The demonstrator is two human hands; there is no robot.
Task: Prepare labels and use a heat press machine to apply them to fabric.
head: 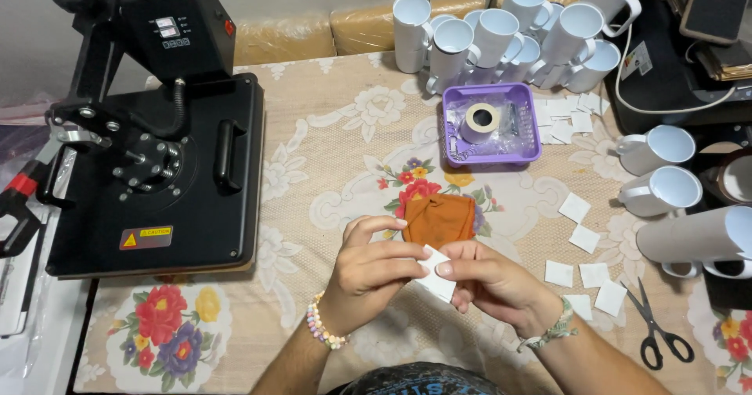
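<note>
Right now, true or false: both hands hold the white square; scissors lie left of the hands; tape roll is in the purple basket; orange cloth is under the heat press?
1. Left hand and right hand both hold the white paper square. True.
2. Scissors lie left of the hands. False: they lie to the right.
3. Tape roll sits in the purple basket. True.
4. Orange cloth is under the heat press. False: it lies on the tablecloth beyond the hands.

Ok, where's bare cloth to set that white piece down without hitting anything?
Free: the cloth between the heat press and purple tray, and the near-left corner below the press. Crowded: the right side, with mugs, paper squares and scissors.
</note>
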